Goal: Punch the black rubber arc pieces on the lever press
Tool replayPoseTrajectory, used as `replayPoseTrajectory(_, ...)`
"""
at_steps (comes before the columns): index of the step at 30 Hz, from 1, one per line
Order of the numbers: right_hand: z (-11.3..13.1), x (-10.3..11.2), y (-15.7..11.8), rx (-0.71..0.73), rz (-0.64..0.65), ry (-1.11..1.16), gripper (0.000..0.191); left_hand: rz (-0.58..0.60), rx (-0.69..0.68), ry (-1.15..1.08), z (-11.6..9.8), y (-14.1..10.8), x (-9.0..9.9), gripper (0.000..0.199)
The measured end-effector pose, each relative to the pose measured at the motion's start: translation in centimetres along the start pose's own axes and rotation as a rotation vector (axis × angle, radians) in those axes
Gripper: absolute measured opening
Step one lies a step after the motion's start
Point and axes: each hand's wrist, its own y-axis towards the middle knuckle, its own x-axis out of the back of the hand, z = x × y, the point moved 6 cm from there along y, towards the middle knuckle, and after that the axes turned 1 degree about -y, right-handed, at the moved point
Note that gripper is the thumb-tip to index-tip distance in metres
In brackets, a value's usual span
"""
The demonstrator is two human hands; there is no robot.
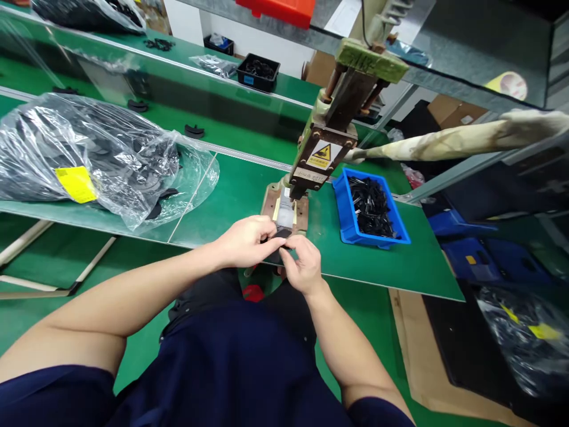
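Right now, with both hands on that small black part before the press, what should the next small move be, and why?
Probably slide the black part forward onto the press base: the left hand and right hand pinch it just short of that base.

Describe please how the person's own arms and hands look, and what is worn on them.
Both forearms are bare up to short dark navy sleeves near the bottom edge of the picture. The left hand and the right hand wear no gloves. No ring, watch or bracelet shows on either wrist or on the fingers, and no markings or cables are on the arms.
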Motion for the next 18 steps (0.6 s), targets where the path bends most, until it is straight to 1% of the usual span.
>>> replayPoseTrajectory(4,0.1,0.3,-0.7,0.025,0.003,0.022,0.012,0.111,0.135,-0.228,1.7,0.5,-1.8,0.046)
replayPoseTrajectory(5,0.1,0.4,-0.9,0.025,-0.006,0.031,0.013,0.123,0.156,-0.293,2.0,0.5,-2.0,0.046)
replayPoseTrajectory(8,-0.1,0.7,-1.4,0.007,-0.04,0.058,0.015,0.069,0.188,-0.467,2.5,0.2,-2.0,0.04)
replayPoseTrajectory(9,-0.2,0.8,-1.4,-0.003,-0.044,0.068,0.015,0.079,0.206,-0.532,2.7,0.1,-2.1,0.039)
replayPoseTrajectory(11,-0.8,0.9,-1.4,-0.032,-0.029,0.083,0.015,0.186,0.266,-0.648,3.5,-0.2,-3.0,0.042)
replayPoseTrajectory(12,-1.2,0.9,-1.5,-0.052,-0.018,0.088,0.018,0.245,0.303,-0.686,4.2,-0.2,-3.4,0.042)
replayPoseTrajectory(13,-1.7,1.0,-1.6,-0.078,-0.011,0.09,0.023,0.268,0.342,-0.706,5.2,-0.1,-3.7,0.044)
replayPoseTrajectory(14,-2.3,1.2,-1.8,-0.108,-0.012,0.089,0.028,0.24,0.383,-0.712,6.6,0.2,-3.6,0.045)
replayPoseTrajectory(15,-3.0,1.5,-2.1,-0.141,-0.022,0.087,0.031,0.163,0.428,-0.716,8.3,0.8,-3.2,0.045)
replayPoseTrajectory(16,-3.7,1.9,-2.5,-0.174,-0.037,0.084,0.032,0.053,0.48,-0.725,10.2,1.5,-2.6,0.045)
replayPoseTrajectory(18,-4.9,2.7,-3.7,-0.229,-0.071,0.076,0.028,-0.178,0.606,-0.77,14.1,3.2,-1.1,0.043)
